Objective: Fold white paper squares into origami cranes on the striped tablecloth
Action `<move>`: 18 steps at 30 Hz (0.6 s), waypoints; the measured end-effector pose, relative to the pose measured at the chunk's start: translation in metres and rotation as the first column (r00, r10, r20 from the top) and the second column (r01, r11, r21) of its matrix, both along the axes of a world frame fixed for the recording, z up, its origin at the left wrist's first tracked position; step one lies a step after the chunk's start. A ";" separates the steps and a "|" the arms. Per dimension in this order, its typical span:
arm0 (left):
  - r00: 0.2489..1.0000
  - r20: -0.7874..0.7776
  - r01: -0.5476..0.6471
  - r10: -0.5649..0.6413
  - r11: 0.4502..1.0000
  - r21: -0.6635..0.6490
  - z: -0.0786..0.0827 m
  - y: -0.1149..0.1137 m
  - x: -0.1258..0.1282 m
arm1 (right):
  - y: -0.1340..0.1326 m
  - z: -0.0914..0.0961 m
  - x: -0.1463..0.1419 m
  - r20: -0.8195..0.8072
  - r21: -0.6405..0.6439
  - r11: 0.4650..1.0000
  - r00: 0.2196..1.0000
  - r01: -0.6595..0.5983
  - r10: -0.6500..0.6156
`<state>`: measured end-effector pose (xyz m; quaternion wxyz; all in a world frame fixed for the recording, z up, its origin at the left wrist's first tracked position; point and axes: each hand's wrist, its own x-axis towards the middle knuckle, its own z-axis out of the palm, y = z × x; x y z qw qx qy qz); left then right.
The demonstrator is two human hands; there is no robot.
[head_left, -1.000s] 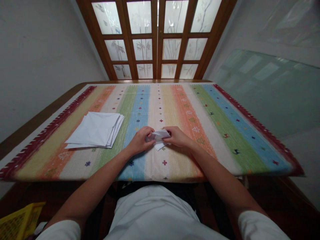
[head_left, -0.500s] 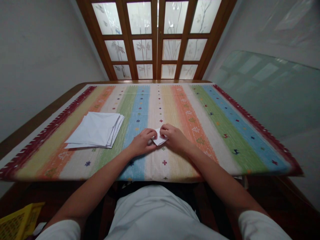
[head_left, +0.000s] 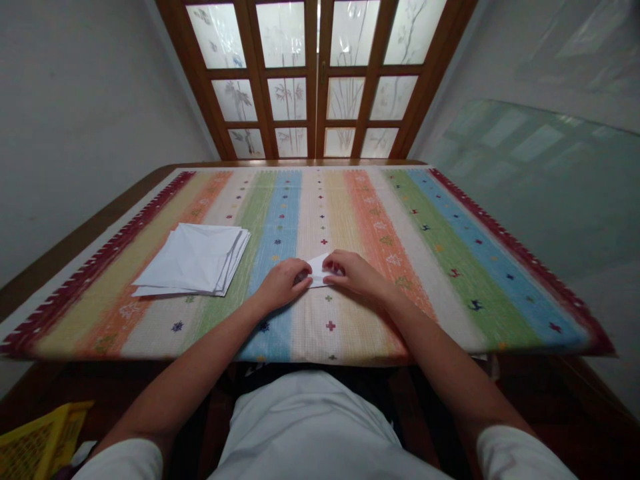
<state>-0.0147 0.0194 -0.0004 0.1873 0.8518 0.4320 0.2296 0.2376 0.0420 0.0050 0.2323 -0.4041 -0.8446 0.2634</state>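
Between my hands is a small folded piece of white paper (head_left: 319, 269), low over the striped tablecloth (head_left: 345, 220) near its front edge. My left hand (head_left: 285, 283) pinches the paper's left side, thumb below and fingers curled above. On its right side my right hand (head_left: 353, 272) grips it in the same way, thumb and fingertips at the lower edge. The fingers cover both ends of the paper, so its full outline is hidden. To the left of my left hand lies a stack of white paper sheets (head_left: 200, 257), its edges uneven.
A yellow plastic crate (head_left: 47, 440) stands below the table at the lower left. Wooden doors with glass panes (head_left: 315, 80) rise behind the table's far edge. A pale glass sheet (head_left: 540, 173) leans against the wall on the right.
The folded paper has turned and now lies flatter and wider between my hands. My hands have moved slightly apart, with the thumbs now along the lower edge. The stack stays put.
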 end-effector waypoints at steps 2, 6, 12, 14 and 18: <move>1.000 0.018 -0.018 0.018 1.000 0.015 -0.002 0.001 0.000 | 0.000 -0.004 -0.001 -0.032 0.012 0.996 0.996 0.087 -0.086; 0.999 0.021 0.034 -0.036 0.997 0.076 -0.007 0.002 0.000 | 0.002 -0.012 -0.003 -0.053 0.025 0.977 0.976 0.213 -0.212; 0.999 -0.003 0.045 -0.045 0.996 0.071 -0.008 0.003 0.000 | 0.007 -0.016 -0.005 -0.165 -0.073 0.974 0.960 0.216 -0.226; 0.999 -0.010 0.039 -0.039 0.997 0.066 -0.007 0.003 0.001 | 0.008 -0.016 -0.007 -0.215 -0.099 0.969 0.945 0.228 -0.245; 0.999 -0.013 0.045 -0.044 0.996 0.076 -0.005 0.003 0.001 | 0.008 -0.014 -0.009 -0.286 -0.120 0.962 0.920 0.245 -0.270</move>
